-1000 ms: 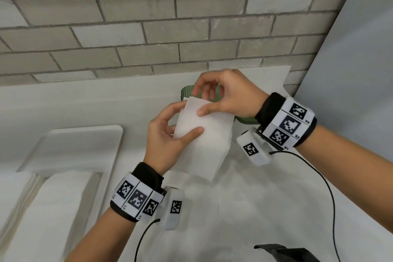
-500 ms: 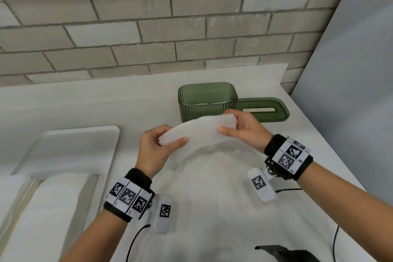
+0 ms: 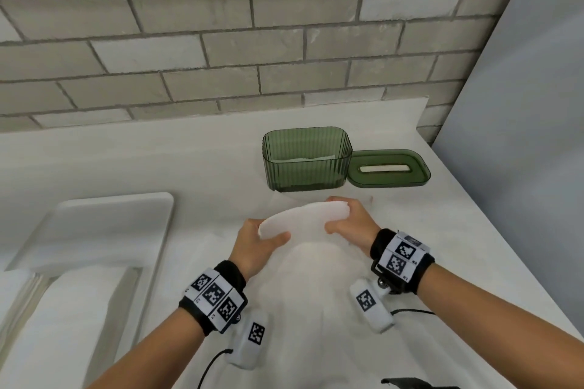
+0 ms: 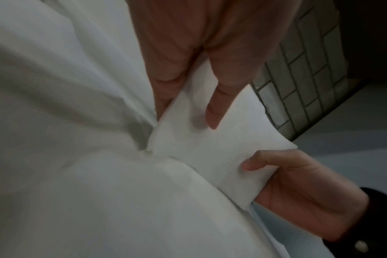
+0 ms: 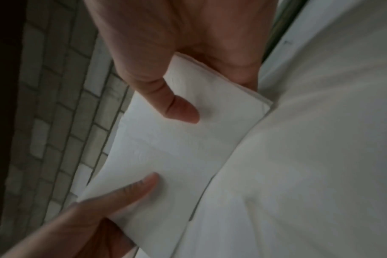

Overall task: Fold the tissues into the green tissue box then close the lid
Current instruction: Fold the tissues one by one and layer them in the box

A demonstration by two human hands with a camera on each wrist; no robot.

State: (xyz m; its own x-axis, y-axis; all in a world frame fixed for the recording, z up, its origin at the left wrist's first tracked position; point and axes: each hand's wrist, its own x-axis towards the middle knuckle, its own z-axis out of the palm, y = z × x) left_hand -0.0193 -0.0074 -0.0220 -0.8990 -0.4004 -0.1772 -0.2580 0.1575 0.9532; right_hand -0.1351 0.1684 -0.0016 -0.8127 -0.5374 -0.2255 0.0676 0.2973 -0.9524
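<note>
Right now the left hand [image 3: 256, 243] and right hand [image 3: 349, 221] each pinch one end of a folded tissue [image 3: 300, 219], thumbs on top, its long axis running between them, bowed upward. The open green box [image 3: 306, 161] stands just beyond on the counter [image 3: 158, 161], nearer the right hand; its lid [image 3: 390, 169] lies beside it.

White counter [image 3: 132, 161] — green box [image 3: 306, 164], lid [image 3: 389, 169], tray [image 3: 104, 227].
</note>
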